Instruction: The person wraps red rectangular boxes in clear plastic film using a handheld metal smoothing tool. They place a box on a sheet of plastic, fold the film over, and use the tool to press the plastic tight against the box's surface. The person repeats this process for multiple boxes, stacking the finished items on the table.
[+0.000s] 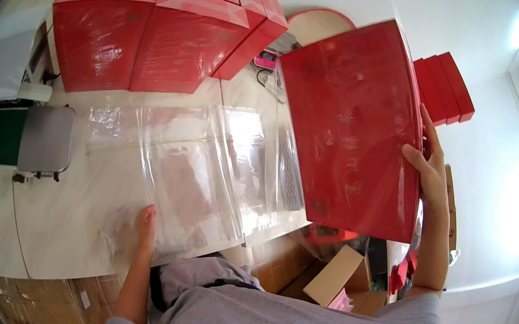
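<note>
so, my right grip (pixel 429 159) holds a red box (pixel 353 130), thumb (pixel 414 156) in front; whether my left grip (pixel 146 225) closes, i can't tell.

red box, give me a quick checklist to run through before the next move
1. Right hand has a hold on the red box: ok, it grips the right edge, thumb on the face.
2. Left hand also on the box: not ok, it is apart from it, low over the table.
3. Left hand's grip on the clear film: cannot tell, the fingers are blurred.
4. Film laid out on the table: ok, though creased.
5. Box supported from beneath: cannot tell, its underside is hidden.
6. Wrapped boxes away from the left hand: ok, they stand at the far side.
</note>
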The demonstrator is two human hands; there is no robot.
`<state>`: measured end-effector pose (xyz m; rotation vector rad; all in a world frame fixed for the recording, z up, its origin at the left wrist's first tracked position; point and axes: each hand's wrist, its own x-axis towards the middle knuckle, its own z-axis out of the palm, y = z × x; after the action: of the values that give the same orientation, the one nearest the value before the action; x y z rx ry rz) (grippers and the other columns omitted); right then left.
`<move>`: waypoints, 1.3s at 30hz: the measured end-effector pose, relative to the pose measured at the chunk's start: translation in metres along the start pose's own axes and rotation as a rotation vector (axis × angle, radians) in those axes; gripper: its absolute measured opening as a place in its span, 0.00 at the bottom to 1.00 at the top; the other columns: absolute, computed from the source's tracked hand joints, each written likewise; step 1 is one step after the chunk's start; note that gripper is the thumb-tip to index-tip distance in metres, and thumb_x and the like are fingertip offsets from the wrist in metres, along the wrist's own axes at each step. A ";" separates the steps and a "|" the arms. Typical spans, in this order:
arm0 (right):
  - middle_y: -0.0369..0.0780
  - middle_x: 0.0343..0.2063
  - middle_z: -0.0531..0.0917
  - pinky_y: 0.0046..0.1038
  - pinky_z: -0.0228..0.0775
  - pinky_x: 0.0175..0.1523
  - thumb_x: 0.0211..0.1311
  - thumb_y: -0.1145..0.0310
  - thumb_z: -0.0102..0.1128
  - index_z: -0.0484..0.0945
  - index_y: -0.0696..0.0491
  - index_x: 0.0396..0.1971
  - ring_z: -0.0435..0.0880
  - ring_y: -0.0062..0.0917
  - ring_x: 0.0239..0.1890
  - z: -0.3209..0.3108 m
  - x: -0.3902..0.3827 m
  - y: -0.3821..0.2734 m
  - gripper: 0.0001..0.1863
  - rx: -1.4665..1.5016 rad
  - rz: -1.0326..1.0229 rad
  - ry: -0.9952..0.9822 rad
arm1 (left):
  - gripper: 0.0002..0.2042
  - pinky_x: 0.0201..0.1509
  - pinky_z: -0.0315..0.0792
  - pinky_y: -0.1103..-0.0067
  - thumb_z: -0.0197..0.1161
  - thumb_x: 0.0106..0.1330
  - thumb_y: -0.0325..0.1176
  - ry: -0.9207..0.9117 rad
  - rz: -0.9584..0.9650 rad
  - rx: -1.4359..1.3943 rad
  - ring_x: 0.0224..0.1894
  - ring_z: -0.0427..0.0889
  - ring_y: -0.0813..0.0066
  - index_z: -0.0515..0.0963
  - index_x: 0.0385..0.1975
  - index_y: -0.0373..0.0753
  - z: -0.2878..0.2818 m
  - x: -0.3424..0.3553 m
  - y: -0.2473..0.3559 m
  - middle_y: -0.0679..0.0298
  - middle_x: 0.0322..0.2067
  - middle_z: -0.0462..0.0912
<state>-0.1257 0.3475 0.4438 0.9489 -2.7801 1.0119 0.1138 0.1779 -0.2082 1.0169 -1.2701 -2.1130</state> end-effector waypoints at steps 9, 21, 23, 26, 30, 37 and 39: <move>0.54 0.56 0.65 0.42 0.61 0.62 0.35 0.62 0.76 0.65 0.48 0.66 0.66 0.48 0.58 0.081 -0.025 -0.031 0.49 -0.328 -0.527 -0.454 | 0.25 0.57 0.69 0.75 0.41 0.75 0.52 -0.018 -0.230 -0.221 0.54 0.77 0.73 0.71 0.57 0.39 -0.024 -0.004 0.136 0.61 0.53 0.78; 0.51 0.58 0.65 0.42 0.60 0.61 0.31 0.62 0.78 0.60 0.38 0.68 0.68 0.44 0.55 0.253 -0.073 0.029 0.56 -0.115 -0.981 -1.075 | 0.33 0.66 0.62 0.69 0.42 0.73 0.58 0.179 -0.252 -0.280 0.62 0.68 0.63 0.57 0.67 0.38 -0.138 -0.058 0.153 0.55 0.60 0.67; 0.51 0.59 0.65 0.42 0.59 0.62 0.32 0.62 0.78 0.60 0.38 0.68 0.67 0.44 0.56 0.267 -0.084 0.041 0.56 -0.071 -0.993 -1.107 | 0.31 0.65 0.62 0.70 0.47 0.72 0.53 0.241 -0.166 -0.052 0.62 0.68 0.62 0.57 0.67 0.38 -0.157 -0.064 0.112 0.55 0.60 0.67; 0.50 0.60 0.64 0.43 0.59 0.62 0.33 0.62 0.78 0.60 0.37 0.68 0.67 0.44 0.57 0.278 -0.099 0.057 0.55 -0.055 -0.964 -1.120 | 0.32 0.65 0.60 0.70 0.61 0.67 0.44 0.306 -0.034 0.244 0.63 0.66 0.61 0.57 0.66 0.38 -0.147 -0.064 0.114 0.54 0.61 0.66; 0.50 0.61 0.62 0.44 0.59 0.62 0.34 0.62 0.78 0.61 0.34 0.68 0.67 0.44 0.57 0.278 -0.112 0.074 0.53 -0.052 -0.889 -1.141 | 0.37 0.67 0.59 0.67 0.69 0.57 0.36 0.207 0.213 0.739 0.64 0.64 0.58 0.59 0.66 0.38 -0.100 -0.031 0.174 0.52 0.61 0.66; 0.51 0.59 0.65 0.44 0.57 0.64 0.36 0.60 0.77 0.60 0.37 0.68 0.66 0.44 0.58 0.270 -0.128 0.090 0.53 -0.060 -0.869 -1.087 | 0.43 0.71 0.53 0.63 0.73 0.50 0.34 -0.303 0.514 1.225 0.68 0.58 0.53 0.57 0.67 0.39 0.018 0.062 0.240 0.52 0.66 0.58; 0.51 0.60 0.64 0.45 0.59 0.64 0.43 0.60 0.72 0.58 0.35 0.69 0.67 0.44 0.59 0.266 -0.134 0.091 0.49 -0.064 -0.849 -1.083 | 0.43 0.71 0.52 0.63 0.72 0.51 0.35 -0.402 0.521 1.345 0.68 0.57 0.53 0.56 0.67 0.40 0.039 0.089 0.237 0.52 0.67 0.57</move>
<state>-0.0225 0.3160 0.1517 2.9344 -2.3119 0.2572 0.0330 0.0265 -0.0185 0.5044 -2.8763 -0.8965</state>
